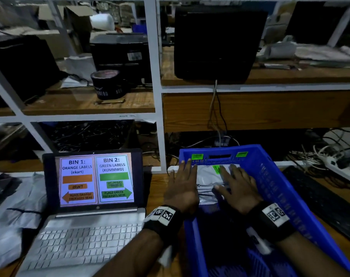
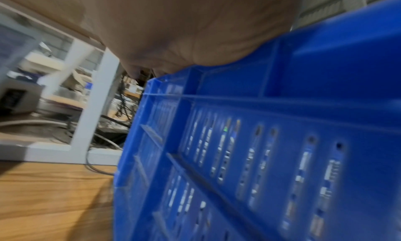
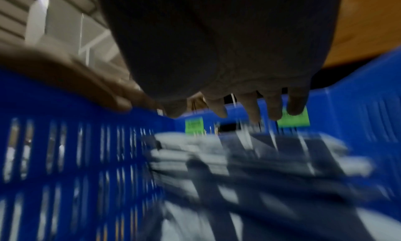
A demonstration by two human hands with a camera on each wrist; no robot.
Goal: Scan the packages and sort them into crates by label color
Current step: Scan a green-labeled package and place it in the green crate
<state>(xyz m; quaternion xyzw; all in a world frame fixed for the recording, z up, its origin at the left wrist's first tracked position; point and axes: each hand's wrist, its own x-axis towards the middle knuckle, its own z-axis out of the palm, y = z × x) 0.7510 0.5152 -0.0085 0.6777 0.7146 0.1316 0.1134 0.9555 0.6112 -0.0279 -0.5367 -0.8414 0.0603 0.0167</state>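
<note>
1. Hands first: both are palm down with fingers spread out flat. The left hand (image 1: 181,188) sits over the left wall of the blue crate (image 1: 280,188), fingertips reaching toward the crate's far left corner. It isn't gripping anything.
2. The right hand (image 1: 237,188) is inside the crate, over the pile of grey plastic packages (image 1: 207,176). Fingers are straight and loose, nothing pinched. Can't tell if the palm actually touches the top package or just hangs over it.
3. Packages are stacked at the far end of the crate, and the top one shows a bit of green label (image 1: 216,169) between the two hands.
4. The crate's far wall has two green stickers (image 1: 197,156), one on each side of the handle slot.
5. The crate sits on the wooden surface (image 2: 43,193) toward its right side, with a laptop (image 1: 86,226) just beside it on the left. Its screen reads "BIN 1: ORANGE LABELS" with an arrow left and "BIN 2: GREEN LABELS" with an arrow right.
6. More grey bags (image 1: 10,216) are piled at the surface's left edge, and a black keyboard (image 1: 325,200) lies right of the crate.
7. The right wrist view is really smeared, so no small details from there.
</note>
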